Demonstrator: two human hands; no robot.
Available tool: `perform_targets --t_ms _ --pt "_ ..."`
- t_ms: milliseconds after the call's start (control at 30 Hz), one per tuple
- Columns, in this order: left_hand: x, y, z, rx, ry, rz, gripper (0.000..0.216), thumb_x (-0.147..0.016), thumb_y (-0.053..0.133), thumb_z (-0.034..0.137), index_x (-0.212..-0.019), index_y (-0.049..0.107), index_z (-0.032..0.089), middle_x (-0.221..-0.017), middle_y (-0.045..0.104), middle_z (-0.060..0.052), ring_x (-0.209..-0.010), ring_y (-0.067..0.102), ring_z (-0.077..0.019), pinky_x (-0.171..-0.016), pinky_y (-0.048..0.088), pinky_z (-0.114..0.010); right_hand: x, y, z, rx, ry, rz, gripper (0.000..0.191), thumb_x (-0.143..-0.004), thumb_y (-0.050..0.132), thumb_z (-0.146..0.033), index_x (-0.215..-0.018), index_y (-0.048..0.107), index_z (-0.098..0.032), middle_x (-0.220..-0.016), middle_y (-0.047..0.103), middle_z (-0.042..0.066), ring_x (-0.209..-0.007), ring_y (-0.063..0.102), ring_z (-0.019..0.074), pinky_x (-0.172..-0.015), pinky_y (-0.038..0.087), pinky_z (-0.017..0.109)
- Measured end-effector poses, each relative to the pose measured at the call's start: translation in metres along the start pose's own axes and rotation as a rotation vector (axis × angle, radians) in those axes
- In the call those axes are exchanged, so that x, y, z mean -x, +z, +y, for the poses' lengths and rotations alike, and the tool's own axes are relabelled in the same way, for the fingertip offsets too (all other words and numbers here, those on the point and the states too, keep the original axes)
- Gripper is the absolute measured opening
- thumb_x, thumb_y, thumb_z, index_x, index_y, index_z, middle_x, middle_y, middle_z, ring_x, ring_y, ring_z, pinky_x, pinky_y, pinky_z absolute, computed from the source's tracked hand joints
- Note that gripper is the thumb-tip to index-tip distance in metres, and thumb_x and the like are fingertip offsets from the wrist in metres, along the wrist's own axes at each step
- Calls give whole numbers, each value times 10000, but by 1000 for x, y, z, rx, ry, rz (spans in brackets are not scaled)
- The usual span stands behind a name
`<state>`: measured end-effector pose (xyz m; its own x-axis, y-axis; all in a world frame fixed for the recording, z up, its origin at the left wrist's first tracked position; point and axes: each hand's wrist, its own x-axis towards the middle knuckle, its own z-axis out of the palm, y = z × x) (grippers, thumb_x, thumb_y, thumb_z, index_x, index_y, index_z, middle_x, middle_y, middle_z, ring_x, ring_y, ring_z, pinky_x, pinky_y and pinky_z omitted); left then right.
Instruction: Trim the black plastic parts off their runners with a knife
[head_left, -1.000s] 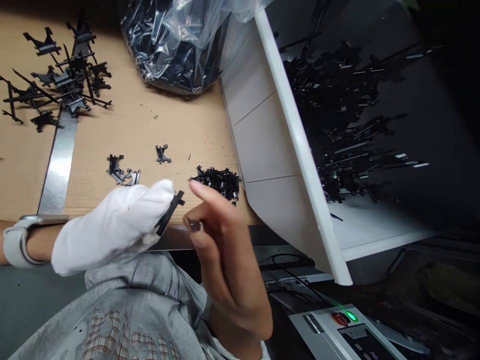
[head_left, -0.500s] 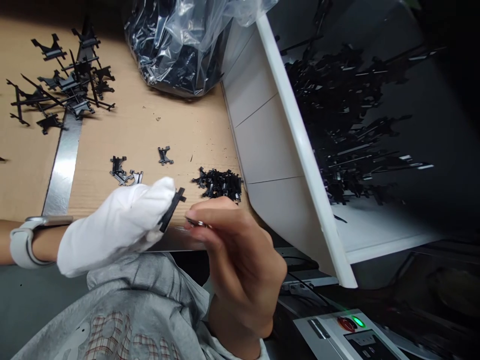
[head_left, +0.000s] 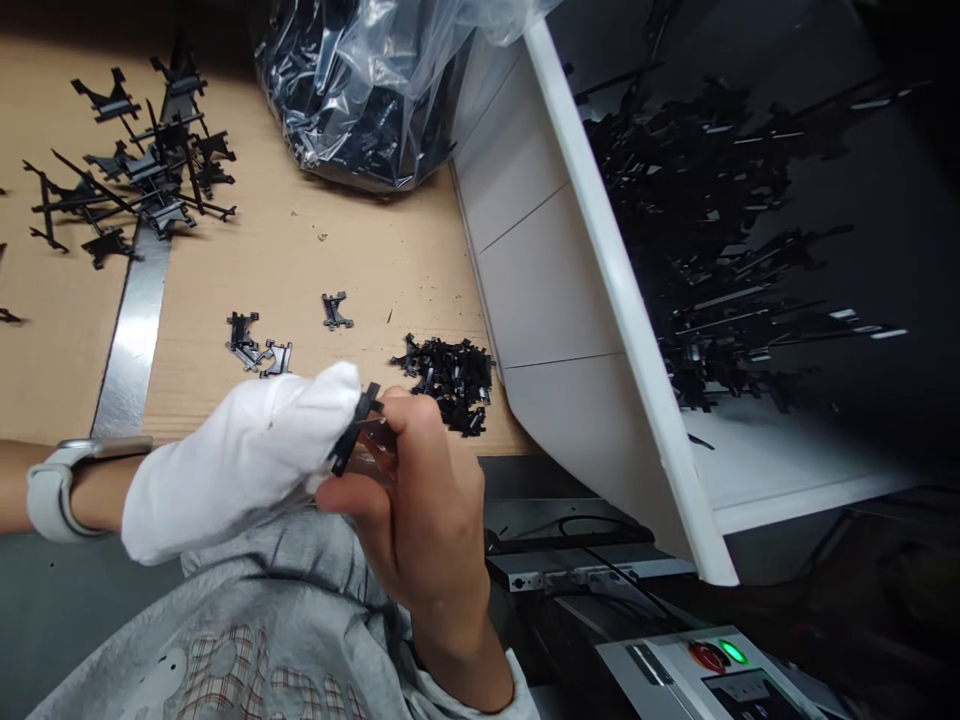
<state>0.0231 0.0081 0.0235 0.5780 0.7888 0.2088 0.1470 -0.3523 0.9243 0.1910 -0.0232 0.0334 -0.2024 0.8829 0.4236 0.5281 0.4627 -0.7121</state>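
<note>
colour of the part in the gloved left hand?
Black part, best seen in the head view.

2 hands [head_left: 240, 460] [head_left: 431, 500], 1 blk pt [head_left: 347, 444] in L, 1 glove [head_left: 202, 480], 1 watch [head_left: 51, 502], 1 bag [head_left: 360, 115]

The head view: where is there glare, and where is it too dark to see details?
Head view, top: glints on the clear plastic bag; head view, left: shine on the metal strip; head view, right: deep shadow blends black parts together; head view, centre: the black bracket at the white glove looks mostly dark.
</note>
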Motion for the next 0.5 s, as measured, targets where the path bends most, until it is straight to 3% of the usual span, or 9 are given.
perform_targets --t_ms 67,200,433,500 --pt "4 0 -6 -92 115 16 436 -1148 279 397 -1136 640 153 -1104 768 -9 -987 738 -87 -987 565 -141 -2 2 0 28 10 15 324 -1087 503 -496 -885 453 -248 -666 509 -60 -514 451 92 -482 333 244" --pt "10 -2 -14 -304 221 10 281 -1138 391 297 -1336 547 172 -1279 727 -52 -1142 714 -118 -1090 516 -183 -5 2 -1 74 4 39 338 -1058 582 -477 -842 454 -251 -645 509 -54 -513 447 97 -494 332 254" --pt "2 -4 -5 -244 218 5 294 -1158 273 341 -1167 538 211 -1083 713 28 -997 700 -32 -1004 512 -81 -8 0 -2 140 -28 30 369 -1111 447 -461 -808 433 -250 -625 475 -44 -530 438 111 -501 346 267" --pt "2 -3 -5 -224 156 11 334 -1156 267 362 -1152 565 211 -1078 722 27 -984 706 -45 -1001 535 -101 -7 1 -1 161 -38 31 363 -1113 444 -456 -815 448 -249 -630 475 -42 -538 441 118 -504 347 274"
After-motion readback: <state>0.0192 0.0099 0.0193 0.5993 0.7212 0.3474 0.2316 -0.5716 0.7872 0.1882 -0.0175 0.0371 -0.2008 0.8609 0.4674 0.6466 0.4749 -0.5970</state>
